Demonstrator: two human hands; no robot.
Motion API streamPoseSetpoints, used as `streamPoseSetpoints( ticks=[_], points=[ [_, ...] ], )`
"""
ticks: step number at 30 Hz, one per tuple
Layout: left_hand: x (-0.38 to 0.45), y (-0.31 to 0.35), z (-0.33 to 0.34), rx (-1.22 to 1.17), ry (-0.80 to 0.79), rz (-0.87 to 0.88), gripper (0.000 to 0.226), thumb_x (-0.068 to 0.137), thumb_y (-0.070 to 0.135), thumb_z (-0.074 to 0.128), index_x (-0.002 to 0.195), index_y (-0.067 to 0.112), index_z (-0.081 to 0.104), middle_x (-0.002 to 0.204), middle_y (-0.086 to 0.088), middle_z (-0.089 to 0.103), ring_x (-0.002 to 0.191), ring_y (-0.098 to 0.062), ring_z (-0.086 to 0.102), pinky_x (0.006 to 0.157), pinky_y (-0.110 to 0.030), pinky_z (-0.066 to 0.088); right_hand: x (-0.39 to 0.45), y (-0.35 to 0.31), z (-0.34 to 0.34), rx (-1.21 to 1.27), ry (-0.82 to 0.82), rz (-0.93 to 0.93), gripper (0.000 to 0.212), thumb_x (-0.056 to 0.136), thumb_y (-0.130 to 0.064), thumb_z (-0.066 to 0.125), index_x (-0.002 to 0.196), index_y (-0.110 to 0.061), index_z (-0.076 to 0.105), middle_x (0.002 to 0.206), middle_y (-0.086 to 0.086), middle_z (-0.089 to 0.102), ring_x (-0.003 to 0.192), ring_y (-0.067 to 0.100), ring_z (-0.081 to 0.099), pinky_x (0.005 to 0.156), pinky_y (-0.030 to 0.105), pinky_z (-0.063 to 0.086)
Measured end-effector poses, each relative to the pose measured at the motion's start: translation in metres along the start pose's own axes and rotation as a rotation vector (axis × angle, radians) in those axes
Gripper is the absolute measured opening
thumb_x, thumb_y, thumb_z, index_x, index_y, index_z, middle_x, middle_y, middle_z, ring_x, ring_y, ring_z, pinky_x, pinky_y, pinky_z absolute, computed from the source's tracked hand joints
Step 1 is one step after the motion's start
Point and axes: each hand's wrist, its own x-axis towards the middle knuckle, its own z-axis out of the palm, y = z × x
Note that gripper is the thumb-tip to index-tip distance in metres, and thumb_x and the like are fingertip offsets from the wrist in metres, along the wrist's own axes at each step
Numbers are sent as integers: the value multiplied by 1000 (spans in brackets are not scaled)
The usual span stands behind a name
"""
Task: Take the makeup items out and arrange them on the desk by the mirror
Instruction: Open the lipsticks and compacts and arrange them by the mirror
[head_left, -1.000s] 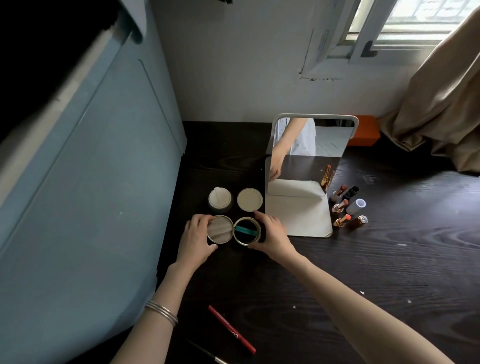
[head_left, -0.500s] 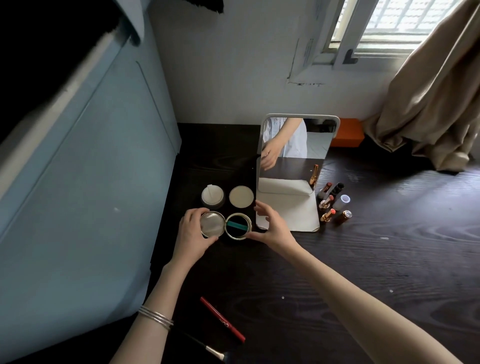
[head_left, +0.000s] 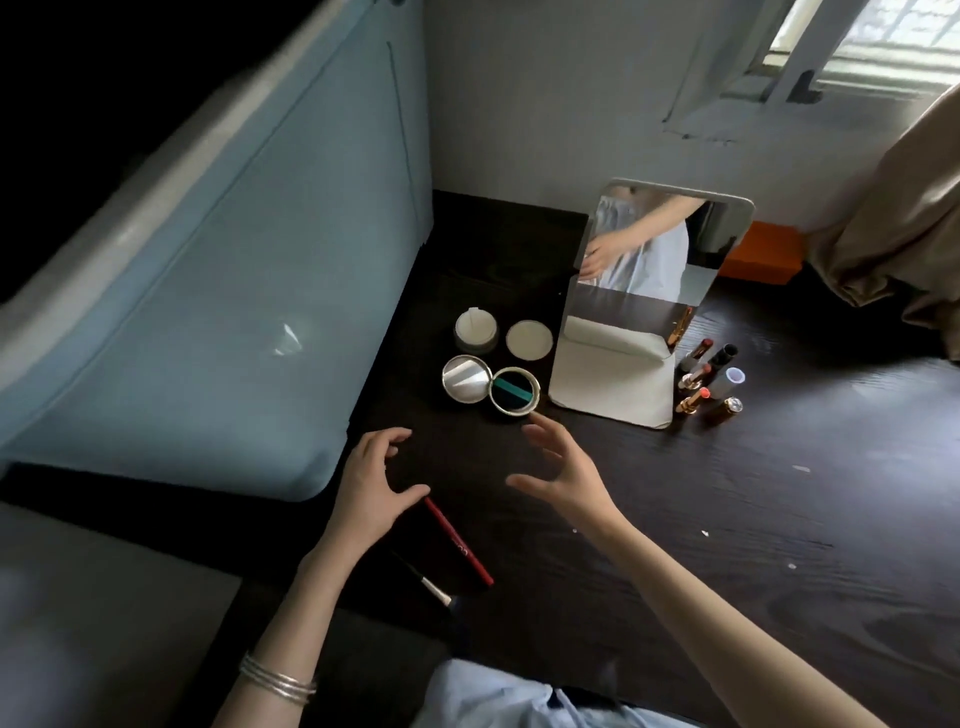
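An opened round compact (head_left: 514, 391) lies on the dark desk (head_left: 727, 519), its mirrored lid (head_left: 466, 378) flat to the left. Behind it stand a white jar (head_left: 476, 329) and a cream round case (head_left: 529, 339). The standing mirror (head_left: 649, 260) rises to their right, with several lipsticks (head_left: 698, 376) beside its base. My left hand (head_left: 371, 486) hovers open over the top end of a red pencil (head_left: 460, 543). Close to the compact, my right hand (head_left: 563, 475) is open with fingers spread. A makeup brush (head_left: 434, 590) lies by the pencil.
A light blue cabinet panel (head_left: 234, 286) walls the desk's left side. An orange box (head_left: 763, 253) and a beige curtain (head_left: 893, 218) sit at the back right. The wall and a window (head_left: 872, 47) close off the rear.
Both hands have let go of the opened compact and drawn back toward me. The compact now lies alone on the desk. The camera view has tilted and shifted left.
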Motion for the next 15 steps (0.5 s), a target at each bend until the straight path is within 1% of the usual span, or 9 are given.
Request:
streamPoseSetpoints(
  ticks=[2, 5, 8, 11, 12, 13, 15],
  points=[
    [-23, -6, 2, -10, 0, -7, 66, 65, 14, 83, 123, 18, 52, 118, 6, 47, 106, -10, 50, 93, -26, 43, -11, 5, 13, -14, -63, 6, 80, 69, -14, 81, 137, -20, 40, 125, -4, 54, 117, 4, 50, 96, 8, 36],
    [-53, -13, 7, 7, -27, -47, 65, 66, 14, 82, 124, 19, 51, 118, 7, 46, 108, -10, 49, 95, -28, 44, -24, 13, 31, -58, -156, 10, 76, 70, -13, 81, 135, -18, 42, 125, 0, 56, 114, 9, 54, 98, 17, 40],
    [-75, -17, 11, 25, -27, -83, 65, 67, 13, 82, 124, 19, 51, 120, 5, 47, 110, -11, 48, 95, -28, 45, -34, 20, 44, -132, -233, 3, 72, 70, -14, 81, 133, -18, 44, 122, 2, 57, 110, 10, 55, 94, 20, 43],
    [-93, -21, 14, 28, -16, -128, 65, 68, 12, 81, 125, 19, 51, 122, 6, 48, 111, -10, 46, 94, -24, 43, -39, 23, 52, -186, -286, 0, 70, 71, -12, 80, 132, -16, 46, 119, 3, 56, 107, 11, 54, 94, 23, 45],
    [-98, -22, 15, 34, -18, -138, 64, 69, 11, 80, 125, 19, 51, 122, 6, 47, 111, -9, 46, 94, -22, 42, -39, 24, 54, -202, -297, -4, 68, 71, -12, 80, 131, -15, 47, 117, 3, 55, 105, 12, 54, 92, 22, 45],
    [-102, -23, 16, 42, -24, -147, 63, 69, 11, 80, 125, 20, 51, 122, 5, 47, 112, -10, 46, 94, -21, 41, -39, 24, 55, -219, -307, -8, 67, 71, -12, 79, 130, -14, 48, 116, 2, 55, 104, 12, 53, 89, 18, 45],
    [-107, -26, 20, 61, -33, -161, 61, 69, 9, 79, 123, 19, 52, 122, 4, 48, 114, -12, 46, 97, -22, 40, -39, 26, 58, -254, -319, -11, 64, 71, -11, 79, 128, -14, 50, 112, 1, 53, 101, 11, 53, 81, 6, 40]
  ],
)
